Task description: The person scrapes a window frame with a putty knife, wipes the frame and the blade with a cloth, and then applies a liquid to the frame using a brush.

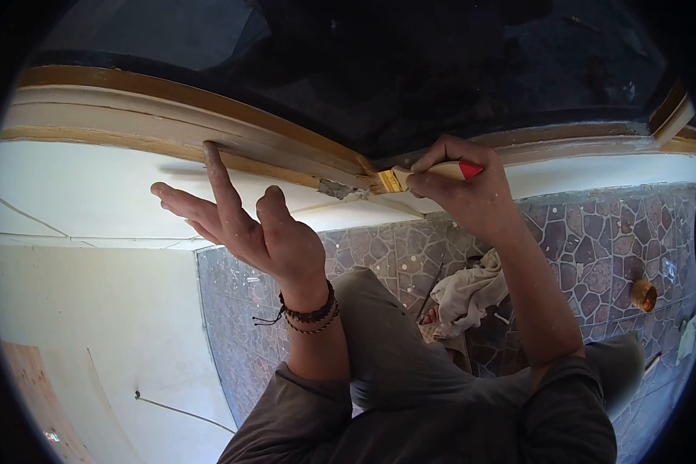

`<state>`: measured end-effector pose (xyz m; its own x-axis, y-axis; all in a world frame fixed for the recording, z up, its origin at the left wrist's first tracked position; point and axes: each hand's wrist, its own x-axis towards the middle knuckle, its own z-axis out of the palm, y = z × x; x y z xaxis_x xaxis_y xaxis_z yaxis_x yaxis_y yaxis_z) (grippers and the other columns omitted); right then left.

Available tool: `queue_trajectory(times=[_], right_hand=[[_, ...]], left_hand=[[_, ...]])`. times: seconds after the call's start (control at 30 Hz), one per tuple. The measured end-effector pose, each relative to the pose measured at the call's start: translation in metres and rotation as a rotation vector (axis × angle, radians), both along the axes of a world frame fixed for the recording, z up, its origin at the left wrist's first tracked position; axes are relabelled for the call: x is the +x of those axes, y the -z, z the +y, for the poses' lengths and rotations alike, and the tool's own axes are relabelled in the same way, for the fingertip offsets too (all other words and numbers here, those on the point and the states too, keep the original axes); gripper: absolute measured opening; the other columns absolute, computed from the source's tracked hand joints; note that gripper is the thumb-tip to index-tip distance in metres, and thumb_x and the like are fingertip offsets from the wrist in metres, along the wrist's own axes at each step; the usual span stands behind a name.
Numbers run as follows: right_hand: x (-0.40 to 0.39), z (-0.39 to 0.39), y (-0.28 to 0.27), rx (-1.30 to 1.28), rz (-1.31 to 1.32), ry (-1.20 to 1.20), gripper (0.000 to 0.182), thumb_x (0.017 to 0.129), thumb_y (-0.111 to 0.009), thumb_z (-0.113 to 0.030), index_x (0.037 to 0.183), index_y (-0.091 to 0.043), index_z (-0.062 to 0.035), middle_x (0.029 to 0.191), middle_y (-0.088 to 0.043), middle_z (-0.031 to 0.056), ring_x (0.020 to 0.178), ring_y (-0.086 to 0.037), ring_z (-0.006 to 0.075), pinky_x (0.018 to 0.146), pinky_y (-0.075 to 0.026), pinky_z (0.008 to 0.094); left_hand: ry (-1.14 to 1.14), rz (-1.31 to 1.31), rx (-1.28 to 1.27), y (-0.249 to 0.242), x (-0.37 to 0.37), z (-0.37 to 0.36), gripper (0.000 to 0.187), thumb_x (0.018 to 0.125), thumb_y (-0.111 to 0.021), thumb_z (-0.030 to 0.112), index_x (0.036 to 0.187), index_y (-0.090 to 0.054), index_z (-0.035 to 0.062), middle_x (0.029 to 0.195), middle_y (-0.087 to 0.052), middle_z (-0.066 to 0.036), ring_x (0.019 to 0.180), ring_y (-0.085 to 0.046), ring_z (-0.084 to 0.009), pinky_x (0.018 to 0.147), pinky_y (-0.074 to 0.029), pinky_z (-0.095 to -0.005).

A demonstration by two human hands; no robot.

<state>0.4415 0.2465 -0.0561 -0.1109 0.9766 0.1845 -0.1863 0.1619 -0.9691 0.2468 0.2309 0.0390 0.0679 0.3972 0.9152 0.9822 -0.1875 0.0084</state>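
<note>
My right hand (472, 185) grips a paintbrush (442, 172) with a pale wooden handle and a red end. Its bristles touch the corner of a wooden window frame (286, 151), where the wood looks brown and wet. Below that corner, a patch of rough, broken plaster (342, 189) shows at the frame's edge. My left hand (243, 224) is raised with its fingers spread and holds nothing. One fingertip reaches the lower part of the frame. Dark bracelets circle my left wrist.
Dark window glass (441, 69) lies behind the frame. On the stone-patterned floor (580, 232) are a crumpled cloth (472, 294) and a small amber container (643, 295). White wall (93, 185) runs under the frame at left, with a cable (185, 410) lower down.
</note>
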Motion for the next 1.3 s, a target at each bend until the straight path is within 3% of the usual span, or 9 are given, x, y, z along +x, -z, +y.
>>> queue_trajectory(times=[0.1, 0.17, 0.3, 0.4, 0.47, 0.7, 0.87, 1.23, 1.3], right_hand=[[-0.001, -0.002, -0.003, -0.103, 0.056, 0.028, 0.01, 0.075, -0.07, -0.009, 0.081, -0.067, -0.0012, 0.076, -0.067, 0.0063, 0.072, -0.062, 0.0115, 0.07, -0.048, 0.0274], [0.0, 0.0, -0.003, -0.12, 0.054, 0.033, 0.009, 0.076, -0.07, -0.005, 0.082, -0.065, -0.0005, 0.075, -0.067, 0.0068, 0.071, -0.063, 0.0115, 0.067, -0.05, 0.0261], [0.001, 0.0, -0.008, -0.221, 0.081, 0.06, 0.011, 0.075, -0.07, -0.001, 0.083, -0.062, 0.0002, 0.073, -0.067, 0.0071, 0.067, -0.064, 0.0106, 0.062, -0.05, 0.0238], [-0.001, -0.001, -0.009, -0.225, 0.044, 0.073, 0.012, 0.075, -0.07, -0.001, 0.083, -0.061, 0.0002, 0.07, -0.065, 0.0058, 0.066, -0.063, 0.0094, 0.061, -0.049, 0.0229], [-0.003, -0.003, -0.009, -0.213, 0.05, 0.087, 0.012, 0.074, -0.07, -0.001, 0.083, -0.061, 0.0003, 0.07, -0.065, 0.0055, 0.066, -0.063, 0.009, 0.06, -0.049, 0.0226], [-0.005, -0.007, -0.013, -0.209, 0.021, 0.109, 0.012, 0.074, -0.069, -0.002, 0.083, -0.061, 0.0007, 0.07, -0.067, 0.0062, 0.066, -0.064, 0.0091, 0.06, -0.049, 0.022], [-0.007, -0.01, -0.021, -0.203, 0.005, 0.156, 0.009, 0.073, -0.067, -0.005, 0.08, -0.064, 0.0001, 0.066, -0.065, 0.007, 0.062, -0.064, 0.0108, 0.059, -0.05, 0.0247], [-0.019, -0.008, -0.029, -0.192, 0.071, 0.25, 0.009, 0.079, -0.066, -0.009, 0.078, -0.064, -0.0007, 0.062, -0.064, 0.0082, 0.058, -0.063, 0.0119, 0.057, -0.05, 0.0294], [-0.014, -0.007, -0.034, -0.261, 0.02, 0.185, 0.011, 0.075, -0.067, -0.002, 0.084, -0.063, 0.0029, 0.072, -0.068, 0.0103, 0.065, -0.068, 0.0141, 0.06, -0.054, 0.0237]], left_hand=[[0.136, -0.178, 0.132, 0.001, 0.005, 0.002, 0.038, 0.081, -0.043, 0.008, 0.108, -0.069, 0.0046, 0.137, -0.057, 0.004, 0.146, -0.008, -0.0439, 0.118, -0.011, -0.0548], [0.024, 0.001, -0.023, -0.001, -0.005, -0.005, 0.04, 0.08, -0.045, 0.007, 0.111, -0.069, 0.0052, 0.138, -0.056, 0.001, 0.147, -0.008, -0.0435, 0.118, -0.011, -0.0552], [0.021, -0.04, -0.037, -0.002, -0.006, -0.008, 0.043, 0.077, -0.047, 0.006, 0.115, -0.068, 0.0055, 0.138, -0.056, -0.002, 0.147, -0.007, -0.0435, 0.118, -0.011, -0.0554], [-0.026, 0.129, -0.062, 0.0, -0.014, -0.008, 0.047, 0.075, -0.047, 0.006, 0.118, -0.067, 0.0056, 0.14, -0.054, -0.002, 0.147, -0.007, -0.0431, 0.118, -0.01, -0.0561], [0.091, -0.098, -0.006, -0.001, -0.001, -0.006, 0.049, 0.075, -0.05, 0.007, 0.12, -0.067, 0.0065, 0.145, -0.049, -0.005, 0.147, -0.006, -0.0432, 0.118, -0.008, -0.0568], [0.011, -0.008, -0.118, -0.003, -0.008, -0.013, 0.055, 0.074, -0.051, 0.007, 0.128, -0.063, 0.0098, 0.153, -0.037, -0.014, 0.147, -0.007, -0.043, 0.117, -0.007, -0.0587], [0.089, -0.138, -0.031, -0.002, 0.001, -0.011, 0.054, 0.074, -0.051, 0.006, 0.127, -0.064, 0.0096, 0.154, -0.035, -0.016, 0.148, -0.007, -0.0426, 0.116, -0.007, -0.0597], [0.066, -0.03, -0.119, -0.008, -0.008, -0.023, 0.041, 0.078, -0.05, 0.005, 0.115, -0.068, 0.0052, 0.14, -0.055, 0.0, 0.148, -0.009, -0.0398, 0.118, -0.013, -0.055], [0.046, 0.024, -0.126, -0.007, -0.01, -0.024, 0.037, 0.079, -0.05, 0.005, 0.111, -0.069, 0.0034, 0.139, -0.056, -0.001, 0.148, -0.01, -0.0393, 0.118, -0.015, -0.0525]])
